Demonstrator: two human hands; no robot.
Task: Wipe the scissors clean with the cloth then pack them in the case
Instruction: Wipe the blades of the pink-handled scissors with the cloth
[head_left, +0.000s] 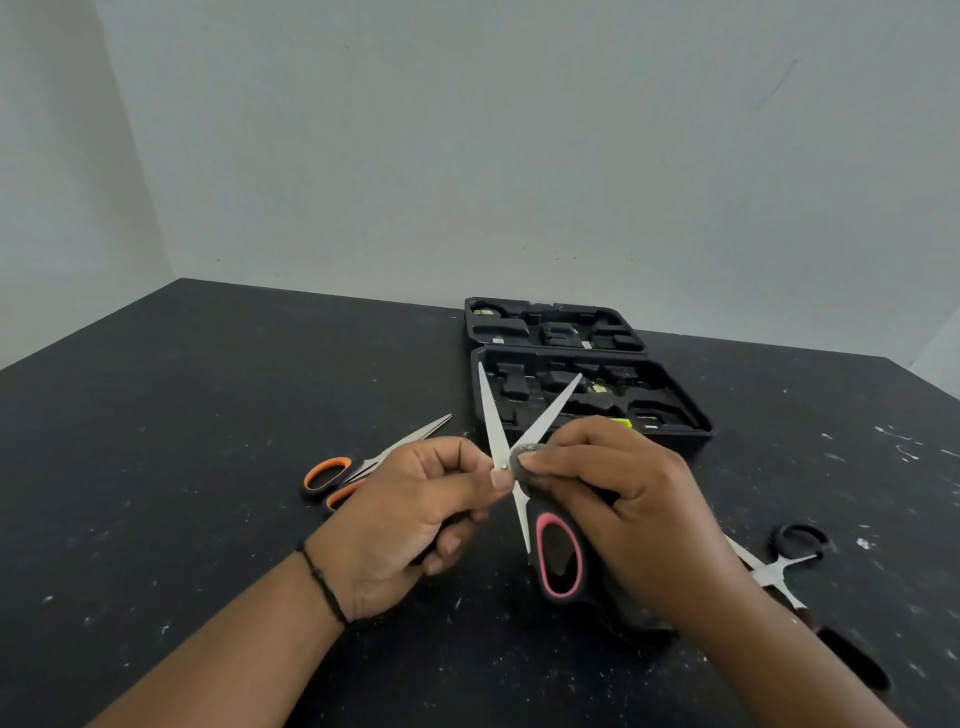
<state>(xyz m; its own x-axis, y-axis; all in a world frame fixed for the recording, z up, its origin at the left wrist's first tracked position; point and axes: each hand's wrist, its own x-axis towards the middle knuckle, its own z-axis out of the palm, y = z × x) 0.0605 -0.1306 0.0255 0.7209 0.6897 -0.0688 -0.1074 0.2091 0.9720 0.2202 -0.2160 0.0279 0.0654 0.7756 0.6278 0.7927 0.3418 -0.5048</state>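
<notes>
My left hand (415, 514) grips pink-handled scissors (519, 467) at pivot, blades spread, pointing away toward open case (670, 410). Right hand (618, 499) pinches cloth (524, 457) on right blade root. Case straight ahead.

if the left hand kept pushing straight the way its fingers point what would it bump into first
The left hand points right, at the pivot of the open pink-handled scissors it holds. Just beyond is the dark grey cloth under the right hand fingertips; most likely that comes first, though depth is unclear.
</notes>
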